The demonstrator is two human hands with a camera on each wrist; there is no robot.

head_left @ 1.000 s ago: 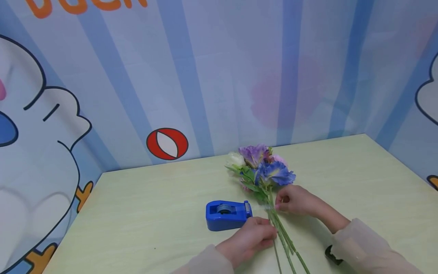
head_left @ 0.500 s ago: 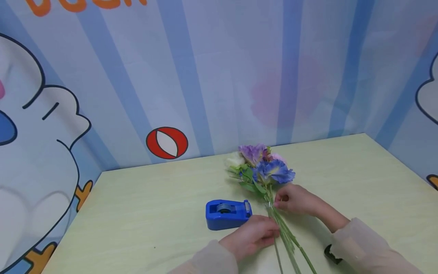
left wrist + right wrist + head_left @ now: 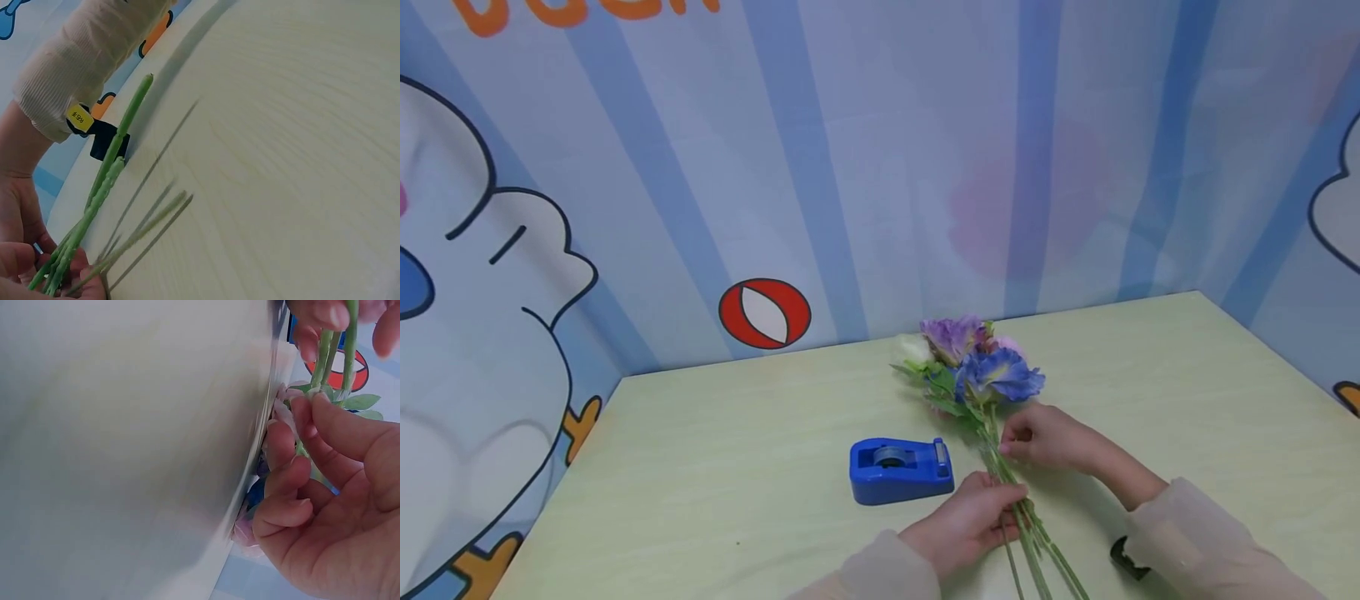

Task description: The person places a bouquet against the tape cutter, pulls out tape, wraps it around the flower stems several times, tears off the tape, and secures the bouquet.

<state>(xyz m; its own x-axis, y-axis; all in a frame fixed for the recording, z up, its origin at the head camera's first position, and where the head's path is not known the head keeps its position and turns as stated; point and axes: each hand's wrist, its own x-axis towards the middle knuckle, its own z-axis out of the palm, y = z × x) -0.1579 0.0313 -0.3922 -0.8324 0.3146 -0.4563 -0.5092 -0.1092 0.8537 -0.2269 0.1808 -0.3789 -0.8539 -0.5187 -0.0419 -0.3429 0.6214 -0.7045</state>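
Note:
A bunch of blue, purple, white and pink flowers [image 3: 1000,375] lies on the table, blooms toward the back wall. Its green stems [image 3: 1051,550] run toward the front edge. My left hand [image 3: 961,527] grips the stems below the middle, thumb over them and fingers beneath; in the left wrist view the stem ends [image 3: 94,206] fan out past that hand. Higher up, my right hand [image 3: 1047,437] pinches what looks like a strip of clear tape [image 3: 312,392] beside the stems with thumb and index finger. The tape's full length is hard to see. Left of the stems stands a blue tape dispenser [image 3: 898,473].
The pale table [image 3: 737,467] meets a blue striped cartoon backdrop [image 3: 880,167] at its back edge and sides. A small black piece [image 3: 1129,558] hangs at the right sleeve [image 3: 1195,533].
My left hand has shifted right and now has its thumb across the stems, closing round them. The stems have moved slightly. My right hand has hardly moved, and the dispenser stays in place.

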